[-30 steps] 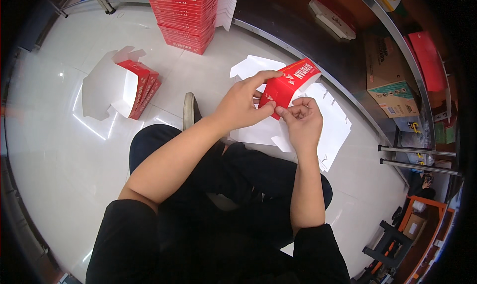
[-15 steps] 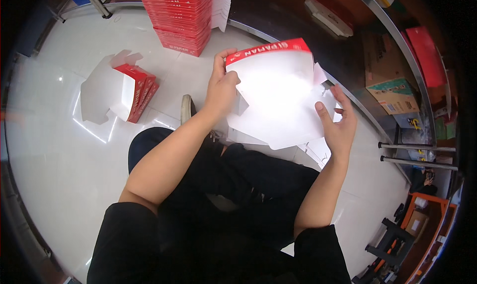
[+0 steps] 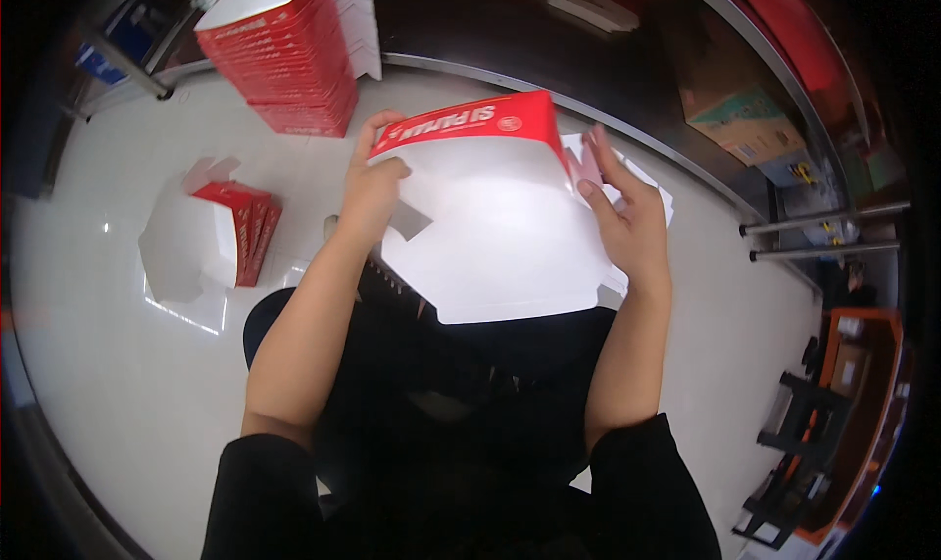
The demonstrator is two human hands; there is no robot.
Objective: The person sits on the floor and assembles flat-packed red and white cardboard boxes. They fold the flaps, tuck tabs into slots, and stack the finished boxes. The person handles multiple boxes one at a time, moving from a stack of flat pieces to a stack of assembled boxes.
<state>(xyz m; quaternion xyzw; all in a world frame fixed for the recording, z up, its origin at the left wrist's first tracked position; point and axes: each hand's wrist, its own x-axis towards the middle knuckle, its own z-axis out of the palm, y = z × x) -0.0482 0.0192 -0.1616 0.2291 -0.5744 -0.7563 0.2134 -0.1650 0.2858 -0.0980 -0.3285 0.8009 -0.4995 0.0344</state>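
Note:
A partly folded cardboard food box [image 3: 490, 232], white inside with a red printed side, is held over my lap. Its red wall stands up along the far edge, while the wide white panel slopes down toward me. My left hand [image 3: 372, 193] grips the box's far left corner, thumb inside and fingers behind the red wall. At the right end my right hand [image 3: 629, 212] has its thumb and fingers bent about a side flap. Beneath and beyond that hand lie more white flat cardboard pieces [image 3: 642, 168], partly covered.
A tall stack of red-and-white boxes [image 3: 299, 65] stands on the floor at the far left. Nearer on the left sits a small nested group of folded boxes [image 3: 250, 232]. A metal-edged shelf [image 3: 549, 95] runs across the back, and a brown carton [image 3: 740, 124] is at right.
The box has come nearer and tilted, showing more of its red wall. My right hand has closed in on the side flap. The view has shifted, moving the stack left.

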